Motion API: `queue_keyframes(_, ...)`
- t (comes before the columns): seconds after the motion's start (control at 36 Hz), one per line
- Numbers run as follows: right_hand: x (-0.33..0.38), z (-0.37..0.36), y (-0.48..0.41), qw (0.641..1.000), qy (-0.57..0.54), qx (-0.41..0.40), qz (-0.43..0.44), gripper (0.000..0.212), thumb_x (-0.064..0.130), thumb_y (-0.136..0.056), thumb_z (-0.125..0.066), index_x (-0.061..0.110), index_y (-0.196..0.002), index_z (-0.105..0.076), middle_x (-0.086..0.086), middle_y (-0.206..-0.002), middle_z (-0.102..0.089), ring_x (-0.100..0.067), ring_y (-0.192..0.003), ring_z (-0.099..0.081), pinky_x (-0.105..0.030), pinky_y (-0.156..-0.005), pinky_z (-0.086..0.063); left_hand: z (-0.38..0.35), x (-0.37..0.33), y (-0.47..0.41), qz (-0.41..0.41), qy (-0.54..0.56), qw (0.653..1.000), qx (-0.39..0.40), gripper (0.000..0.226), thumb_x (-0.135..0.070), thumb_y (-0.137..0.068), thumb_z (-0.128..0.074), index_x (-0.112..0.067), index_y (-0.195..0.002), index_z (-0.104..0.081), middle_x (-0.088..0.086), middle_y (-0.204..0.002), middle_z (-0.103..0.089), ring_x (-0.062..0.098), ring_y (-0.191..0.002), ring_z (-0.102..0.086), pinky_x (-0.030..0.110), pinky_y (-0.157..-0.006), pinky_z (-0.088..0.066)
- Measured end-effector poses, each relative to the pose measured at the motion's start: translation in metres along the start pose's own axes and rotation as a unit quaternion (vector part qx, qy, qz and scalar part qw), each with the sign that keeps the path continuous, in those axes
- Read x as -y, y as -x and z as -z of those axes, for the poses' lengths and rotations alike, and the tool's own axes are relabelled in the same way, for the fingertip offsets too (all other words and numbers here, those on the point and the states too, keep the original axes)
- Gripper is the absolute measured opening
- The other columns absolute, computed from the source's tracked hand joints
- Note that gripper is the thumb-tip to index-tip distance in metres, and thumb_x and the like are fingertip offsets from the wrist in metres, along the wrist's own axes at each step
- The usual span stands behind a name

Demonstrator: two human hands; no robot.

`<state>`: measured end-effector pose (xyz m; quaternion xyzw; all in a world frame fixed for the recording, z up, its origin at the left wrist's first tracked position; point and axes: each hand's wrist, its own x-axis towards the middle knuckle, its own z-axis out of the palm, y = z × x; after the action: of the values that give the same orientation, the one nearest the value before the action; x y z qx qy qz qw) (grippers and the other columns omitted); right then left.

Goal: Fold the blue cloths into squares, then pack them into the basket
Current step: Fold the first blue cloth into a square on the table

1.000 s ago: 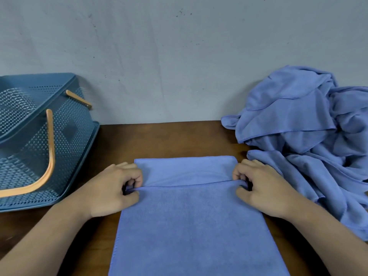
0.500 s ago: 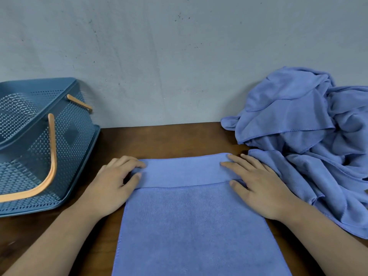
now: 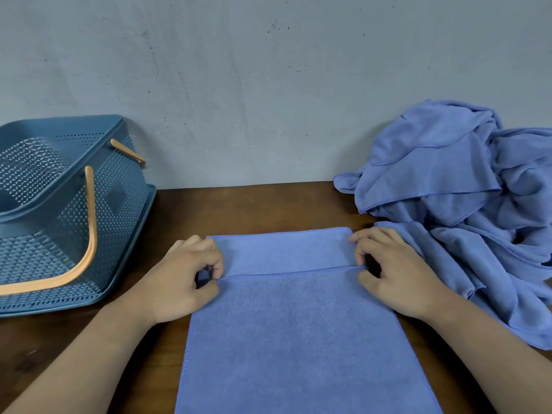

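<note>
Left hand [image 3: 191,277] and right hand [image 3: 395,271], flat earlier, are now curled, pinching the cloth [image 3: 298,330] at its side edges.
Pinches are to be kept level so the cloth, on the bench [image 3: 254,209] between basket [image 3: 119,210] and pile [image 3: 448,186], is folded square.

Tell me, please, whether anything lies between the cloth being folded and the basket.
Nothing visible does: the left hand grips the cloth at its edge, and only tabletop separates it from the basket at left. The unfolded pile lies opposite.

basket [image 3: 119,204] cropped left, cloth pile [image 3: 448,180] cropped right
</note>
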<state>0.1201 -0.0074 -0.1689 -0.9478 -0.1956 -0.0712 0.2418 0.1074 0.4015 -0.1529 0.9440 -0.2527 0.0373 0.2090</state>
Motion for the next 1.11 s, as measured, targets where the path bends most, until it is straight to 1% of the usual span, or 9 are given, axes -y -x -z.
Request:
queue_keyframes(0.25,0.023,0.006,0.0,0.942,-0.3,-0.125,-0.08,0.006,0.015,-0.1,-0.059,0.017,-0.094,-0.058,-0.001,-0.079,-0.064,-0.021,-0.072,-0.055,-0.041,-0.07,-0.042,-0.004,-0.02,-0.005,0.096,0.257,0.952,-0.139,0.009,-0.022,-0.093,-0.049,-0.016,-0.087,-0.051,-0.001,-0.069,-0.048,0.022,-0.064,-0.039,0.038,-0.062,-0.034)
queue_keyframes(0.36,0.022,0.0,-0.006,0.948,-0.281,-0.085,-0.121,0.014,0.034,-0.103,-0.063,0.037,-0.116,-0.059,0.012,-0.082,-0.07,-0.007,-0.077,-0.061,-0.03,-0.074,-0.045,-0.013,-0.008,-0.011,0.19,0.253,0.934,-0.168,0.006,-0.033,-0.107,-0.057,-0.028,-0.109,-0.06,0.006,-0.082,-0.065,0.028,-0.073,-0.056,0.04,-0.075,-0.047)
queue_keyframes(0.42,0.02,0.0,-0.006,0.948,-0.286,-0.067,-0.119,0.017,0.03,-0.103,-0.065,0.036,-0.118,-0.059,0.004,-0.085,-0.071,-0.02,-0.076,-0.063,-0.042,-0.072,-0.049,-0.01,-0.003,-0.01,0.188,0.302,0.923,-0.146,0.022,-0.042,-0.098,-0.062,-0.032,-0.117,-0.06,0.002,-0.084,-0.065,0.02,-0.079,-0.055,0.048,-0.083,-0.046)
queue_keyframes(0.47,0.016,-0.001,-0.005,0.955,-0.274,-0.049,-0.103,0.017,0.02,-0.1,-0.066,0.03,-0.114,-0.063,-0.009,-0.088,-0.068,-0.038,-0.083,-0.062,-0.053,-0.075,-0.052,-0.007,0.001,-0.009,0.159,0.338,0.922,-0.101,0.028,-0.033,-0.091,-0.065,-0.03,-0.119,-0.06,0.003,-0.088,-0.063,0.019,-0.082,-0.052,0.045,-0.083,-0.042)
queue_keyframes(0.56,0.01,-0.007,-0.004,0.961,-0.253,-0.042,-0.1,0.022,0.007,-0.096,-0.065,0.028,-0.102,-0.069,-0.018,-0.08,-0.057,-0.034,-0.068,-0.048,-0.039,-0.064,-0.042,-0.006,0.0,-0.007,0.139,0.331,0.931,-0.063,0.033,-0.011,-0.085,-0.064,-0.023,-0.115,-0.059,0.004,-0.09,-0.061,0.022,-0.081,-0.053,0.042,-0.081,-0.042)
queue_keyframes(0.72,0.005,-0.013,-0.006,0.96,-0.25,-0.049,-0.114,0.027,0.008,-0.1,-0.063,0.032,-0.099,-0.074,-0.021,-0.073,-0.055,-0.022,-0.058,-0.039,-0.032,-0.058,-0.033,0.001,-0.006,-0.016,0.162,0.41,0.873,-0.206,0.02,-0.006,-0.084,-0.064,-0.017,-0.1,-0.057,0.006,-0.092,-0.066,0.016,-0.079,-0.058,0.037,-0.073,-0.042)
queue_keyframes(0.86,0.007,-0.014,-0.007,0.962,-0.243,-0.063,-0.106,0.029,0.011,-0.102,-0.064,0.037,-0.101,-0.077,0.001,-0.061,-0.046,-0.009,-0.053,-0.037,-0.022,-0.053,-0.032,-0.012,0.01,-0.013,0.196,0.256,0.928,-0.187,0.024,-0.006,-0.1,-0.067,-0.028,-0.107,-0.061,-0.005,-0.096,-0.072,0.02,-0.095,-0.069,0.048,-0.096,-0.05)
queue_keyframes(1.03,0.012,-0.011,-0.004,0.955,-0.269,-0.081,-0.097,0.036,0.005,-0.102,-0.062,0.037,-0.099,-0.078,0.005,-0.067,-0.064,-0.019,-0.056,-0.05,-0.024,-0.058,-0.04,-0.011,0.003,-0.009,0.174,0.192,0.957,-0.128,0.018,-0.01,-0.094,-0.071,-0.024,-0.099,-0.062,0.007,-0.077,-0.062,0.015,-0.06,-0.048,0.031,-0.065,-0.042)
queue_keyframes(1.11,0.017,-0.006,-0.014,0.942,-0.28,-0.151,-0.108,0.031,0.008,-0.103,-0.06,0.034,-0.103,-0.078,0.009,-0.09,-0.077,-0.016,-0.083,-0.071,-0.031,-0.076,-0.053,-0.011,0.003,-0.009,0.161,0.185,0.962,-0.119,0.026,0.001,-0.09,-0.069,-0.024,-0.088,-0.067,0.001,-0.082,-0.063,0.008,-0.062,-0.049,0.026,-0.065,-0.041)
